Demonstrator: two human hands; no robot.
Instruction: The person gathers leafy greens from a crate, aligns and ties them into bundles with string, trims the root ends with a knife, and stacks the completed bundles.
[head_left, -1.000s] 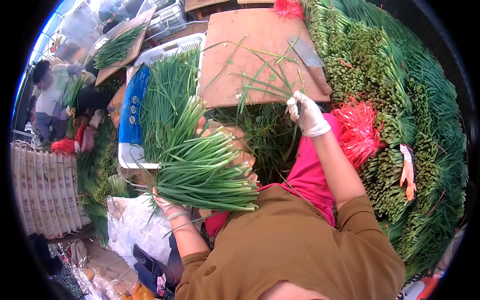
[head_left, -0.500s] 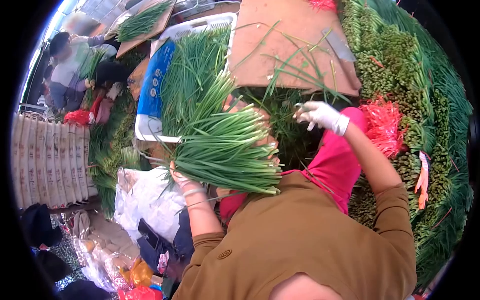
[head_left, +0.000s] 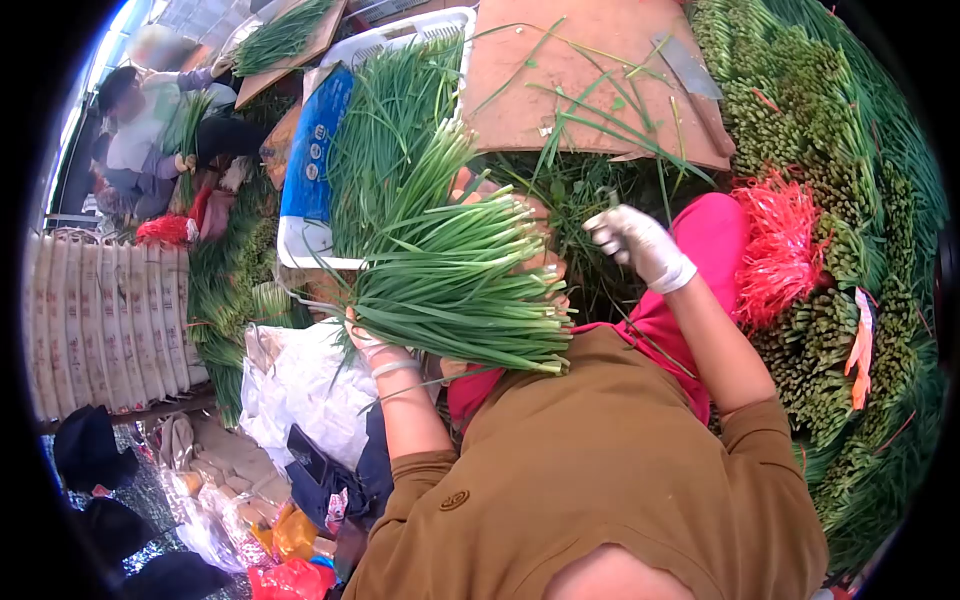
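My left hand (head_left: 372,345), in a white glove, grips a large bunch of garlic chives (head_left: 470,290) from beneath at its leafy end; most of its fingers are hidden by the leaves. The pale stem ends point right, over my lap. My right hand (head_left: 640,245), also gloved, is raised to the right of the bunch, apart from it. Its fingers are curled in, and a small dull bit shows at the fingertips, too small to name. More chives lie in a white plastic crate (head_left: 290,246) with a blue label, just beyond the bunch.
A brown board (head_left: 570,60) ahead carries loose leaves and a broad metal blade (head_left: 688,68). Red plastic strips (head_left: 778,250) lie by my right knee, beside stacked chive bundles (head_left: 780,110). A white bag (head_left: 310,390) sits left. Another person (head_left: 150,130) works at far left.
My right hand has turned upward, and its fingers have curled in more. My left hand keeps the chives in nearly the same place. The whole view has shifted slightly.
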